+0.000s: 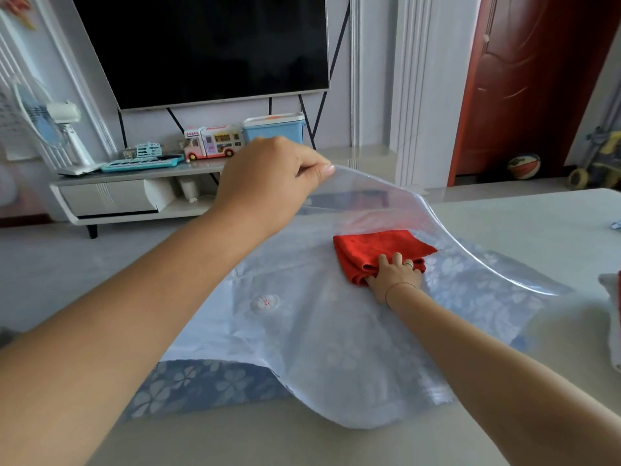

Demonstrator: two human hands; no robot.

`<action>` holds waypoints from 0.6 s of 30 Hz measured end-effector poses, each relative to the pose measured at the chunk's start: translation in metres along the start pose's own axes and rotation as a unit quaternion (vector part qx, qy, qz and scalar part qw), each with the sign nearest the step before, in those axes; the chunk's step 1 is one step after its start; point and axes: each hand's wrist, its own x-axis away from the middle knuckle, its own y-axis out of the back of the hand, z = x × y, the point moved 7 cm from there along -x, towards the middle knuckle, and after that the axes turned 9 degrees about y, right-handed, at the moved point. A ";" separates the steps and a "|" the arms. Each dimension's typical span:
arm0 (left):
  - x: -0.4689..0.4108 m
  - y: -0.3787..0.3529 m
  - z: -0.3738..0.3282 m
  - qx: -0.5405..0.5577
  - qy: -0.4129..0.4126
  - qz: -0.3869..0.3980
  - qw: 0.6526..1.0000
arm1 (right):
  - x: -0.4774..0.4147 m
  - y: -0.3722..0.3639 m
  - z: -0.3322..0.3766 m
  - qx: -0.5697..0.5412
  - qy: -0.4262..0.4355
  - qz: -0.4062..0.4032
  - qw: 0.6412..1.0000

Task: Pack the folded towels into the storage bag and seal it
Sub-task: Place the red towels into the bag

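Note:
A large storage bag (302,344), clear on top and blue with a white flower print below, lies flat on the pale table (524,223). My left hand (268,176) pinches the clear top layer at its far edge and holds it lifted, so the mouth gapes toward the right. A folded red towel (376,248) lies inside the mouth on the printed lower layer. My right hand (393,275) reaches in under the raised film and grips the towel's near edge. A round white valve (265,302) sits on the bag's top side.
More folded cloth (613,317) lies at the table's right edge, mostly cut off. Beyond the table stand a low TV cabinet (114,193) with toys and a fan, a dark television, and a red door at the right with a ball on the floor.

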 end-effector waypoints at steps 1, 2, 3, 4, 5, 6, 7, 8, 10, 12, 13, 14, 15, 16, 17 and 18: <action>0.000 0.000 0.000 -0.001 0.001 0.001 1.000 | 0.002 0.001 0.002 0.002 0.002 -0.006 1.000; -0.001 0.000 0.000 -0.003 0.001 0.001 1.000 | 0.006 0.003 0.006 0.012 0.012 -0.016 1.000; -0.002 0.000 0.000 -0.004 0.001 0.002 1.000 | 0.012 0.004 0.010 0.023 0.028 -0.023 0.999; -0.002 0.000 -0.001 -0.004 0.001 0.004 1.000 | 0.017 0.004 0.014 0.028 0.048 -0.024 0.998; -0.003 0.000 -0.001 -0.006 0.001 0.005 1.000 | 0.023 0.001 0.018 0.026 0.068 -0.015 0.997; -0.004 0.000 -0.002 -0.007 0.002 0.006 1.000 | 0.028 -0.004 0.020 0.017 0.085 0.005 0.996; -0.005 0.000 -0.002 -0.010 0.002 0.007 1.000 | 0.031 -0.011 0.022 0.005 0.097 0.032 0.995; -0.005 0.000 -0.002 -0.013 0.003 0.008 1.000 | 0.033 -0.017 0.022 -0.008 0.104 0.059 0.993; -0.006 0.000 -0.003 -0.013 0.002 0.009 1.000 | 0.029 -0.026 0.022 -0.017 0.103 0.100 0.989; -0.006 -0.001 -0.003 -0.011 -0.002 0.009 1.000 | 0.020 -0.031 0.021 -0.014 0.093 0.111 0.989; -0.007 -0.001 -0.003 -0.010 -0.005 0.009 1.000 | 0.014 -0.031 0.020 -0.015 0.085 0.108 0.990; -0.007 -0.001 -0.003 -0.008 -0.008 0.011 1.000 | 0.007 -0.032 0.019 -0.019 0.076 0.105 0.991; -0.007 -0.002 -0.003 -0.006 -0.011 0.013 1.000 | 0.000 -0.031 0.019 -0.025 0.067 0.101 0.992; -0.007 -0.002 -0.004 -0.004 -0.013 0.014 1.000 | -0.007 -0.030 0.018 -0.030 0.056 0.100 0.993; -0.008 -0.002 -0.004 -0.003 -0.015 0.015 1.000 | -0.014 -0.029 0.017 -0.032 0.044 0.102 0.993; -0.009 -0.002 -0.004 -0.002 -0.016 0.016 1.000 | -0.021 -0.029 0.016 -0.033 0.032 0.105 0.993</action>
